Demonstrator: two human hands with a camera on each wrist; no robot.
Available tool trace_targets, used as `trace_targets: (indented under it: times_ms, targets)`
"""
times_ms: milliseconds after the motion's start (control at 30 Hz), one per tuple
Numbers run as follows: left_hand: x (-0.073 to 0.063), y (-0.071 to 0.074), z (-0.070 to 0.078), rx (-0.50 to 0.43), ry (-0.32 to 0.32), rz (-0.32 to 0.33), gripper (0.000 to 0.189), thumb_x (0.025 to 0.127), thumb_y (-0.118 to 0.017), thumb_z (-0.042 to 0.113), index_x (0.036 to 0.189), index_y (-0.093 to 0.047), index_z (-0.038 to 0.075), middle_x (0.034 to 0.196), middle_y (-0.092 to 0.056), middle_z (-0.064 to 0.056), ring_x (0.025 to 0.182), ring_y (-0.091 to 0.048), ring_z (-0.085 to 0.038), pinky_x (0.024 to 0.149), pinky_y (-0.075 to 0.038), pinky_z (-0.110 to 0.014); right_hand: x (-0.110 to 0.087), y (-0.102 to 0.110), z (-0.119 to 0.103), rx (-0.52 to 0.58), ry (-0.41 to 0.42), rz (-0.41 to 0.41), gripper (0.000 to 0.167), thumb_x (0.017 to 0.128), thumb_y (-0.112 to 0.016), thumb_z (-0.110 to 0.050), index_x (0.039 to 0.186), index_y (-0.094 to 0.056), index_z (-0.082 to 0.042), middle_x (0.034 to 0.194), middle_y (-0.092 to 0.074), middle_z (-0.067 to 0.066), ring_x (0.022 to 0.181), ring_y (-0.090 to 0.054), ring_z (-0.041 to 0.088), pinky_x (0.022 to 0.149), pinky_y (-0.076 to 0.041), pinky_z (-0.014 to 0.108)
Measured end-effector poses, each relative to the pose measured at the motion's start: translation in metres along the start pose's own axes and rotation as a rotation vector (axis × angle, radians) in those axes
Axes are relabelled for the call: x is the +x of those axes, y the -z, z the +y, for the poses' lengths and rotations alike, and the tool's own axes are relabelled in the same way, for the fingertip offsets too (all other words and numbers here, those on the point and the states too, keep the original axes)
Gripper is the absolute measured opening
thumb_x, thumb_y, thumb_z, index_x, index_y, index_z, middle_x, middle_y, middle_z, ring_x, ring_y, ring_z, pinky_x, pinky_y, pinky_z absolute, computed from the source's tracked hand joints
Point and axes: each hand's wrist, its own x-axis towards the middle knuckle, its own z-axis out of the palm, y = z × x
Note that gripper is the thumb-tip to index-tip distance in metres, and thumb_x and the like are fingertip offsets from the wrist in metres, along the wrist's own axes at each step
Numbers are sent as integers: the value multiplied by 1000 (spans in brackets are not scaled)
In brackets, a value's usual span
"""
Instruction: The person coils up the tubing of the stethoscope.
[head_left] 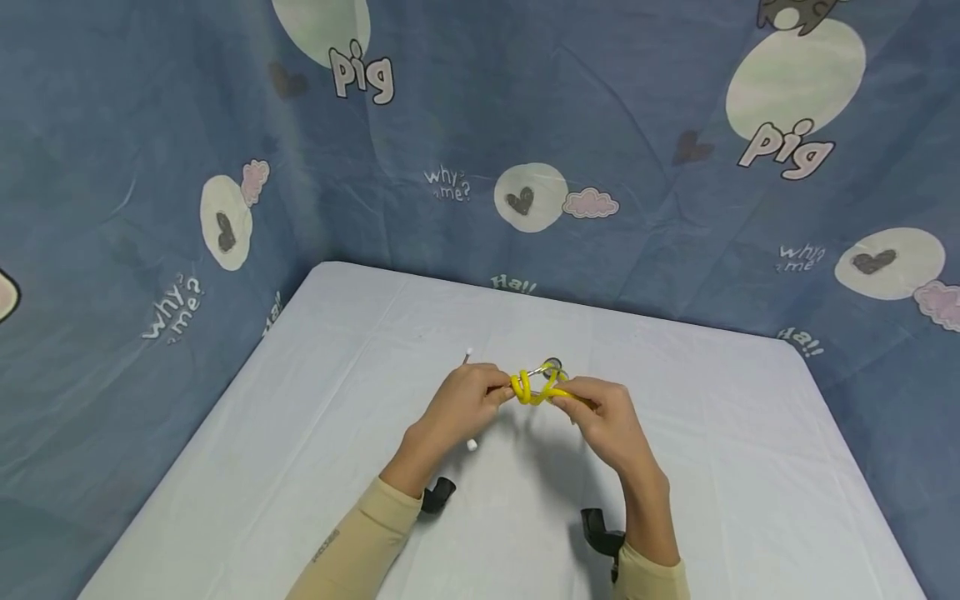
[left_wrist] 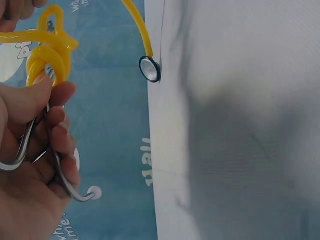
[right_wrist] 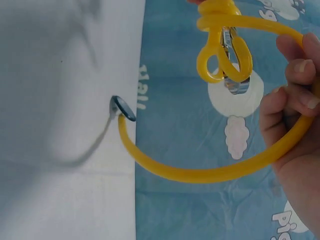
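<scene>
L grip [head_left: 467,395]: closed round 2 metal tubes [left_wrist: 24,146]
R grip [head_left: 609,418]: curled round yellow tubing [right_wrist: 200,175]
Chestpc [right_wrist: 122,108]: 1
Eartips [left_wrist: 94,192]: 2
Coils [head_left: 522,387]: approx. 2, unclear

A table [head_left: 510,517] with a smooth white top spreads beneath the work, widening toward the viewer from a straight far edge. Its two far corners are rounded. A faint crease [head_left: 330,402] slants down the left part of the surface. A soft grey shadow [head_left: 555,467] lies across the middle, and a thin curved shadow [right_wrist: 82,160] shows in the right wrist view.
</scene>
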Motion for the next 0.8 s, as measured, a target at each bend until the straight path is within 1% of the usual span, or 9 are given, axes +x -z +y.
trace_targets:
  times_ms: [67, 167, 267, 333, 500, 600, 700, 800]
  targets:
    - [0, 0, 1, 3, -17, -28, 10, 94, -68, 23, 93, -77, 19, 88, -69, 10, 73, -55, -7, 68, -46, -24, 0, 0, 0, -9, 13, 0, 10, 91, -71, -10, 97, -78, -10, 75, -65, -1, 62, -52, 10, 56, -46, 25]
    - [0, 0, 1, -9, -52, -87, 10, 94, -68, 24, 94, -77, 19, 87, -67, 11, 73, -54, -7, 68, -46, -24, 1, 0, 1, -29, 39, 14, 10, 90, -70, -8, 97, -78, -9, 82, -70, 4, 67, -54, 10, 60, -48, 25]
    - [0, 0, 1, -36, -98, -142, 12, 95, -67, 25, 95, -77, 19, 86, -66, 12, 71, -54, -7, 67, -47, -23, 2, 0, 4, -52, 57, 54, 10, 89, -71, -7, 96, -78, -8, 81, -70, 7, 66, -52, 9, 60, -46, 24]
    - [-1, 0, 1, -45, -131, -166, 13, 96, -66, 24, 95, -77, 19, 86, -66, 13, 71, -54, -6, 67, -47, -23, 1, 0, 7, -67, 61, 85, 10, 88, -72, -7, 95, -78, -9, 78, -69, 5, 64, -50, 9, 58, -44, 24]
    - [0, 0, 1, -10, -205, -200, 12, 96, -65, 24, 93, -77, 22, 83, -64, 15, 72, -53, -5, 69, -46, -22, 2, 0, 10, -93, 83, 125, 10, 85, -76, -9, 93, -79, -13, 78, -69, -4, 65, -51, 8, 57, -44, 23]
    - [0, -1, 1, -9, -239, -214, 11, 96, -66, 24, 93, -76, 25, 80, -62, 15, 72, -52, -5, 69, -46, -23, 3, -1, 12, -86, 91, 139, 10, 83, -77, -10, 92, -79, -13, 78, -69, -4, 65, -52, 8, 57, -45, 22]
    - [0, -2, 2, -29, -269, -225, 10, 96, -67, 23, 94, -76, 25, 79, -59, 15, 71, -50, -5, 68, -45, -22, 3, 0, 13, -57, 72, 139, 10, 84, -77, -11, 93, -79, -11, 77, -69, -1, 66, -55, 9, 58, -47, 22]
    - [0, -2, 3, -42, -301, -228, 10, 95, -67, 23, 95, -76, 26, 78, -59, 15, 70, -50, -4, 67, -45, -21, 3, 2, 17, -28, 24, 127, 10, 84, -76, -14, 94, -80, -12, 77, -69, 1, 66, -58, 10, 59, -49, 22]
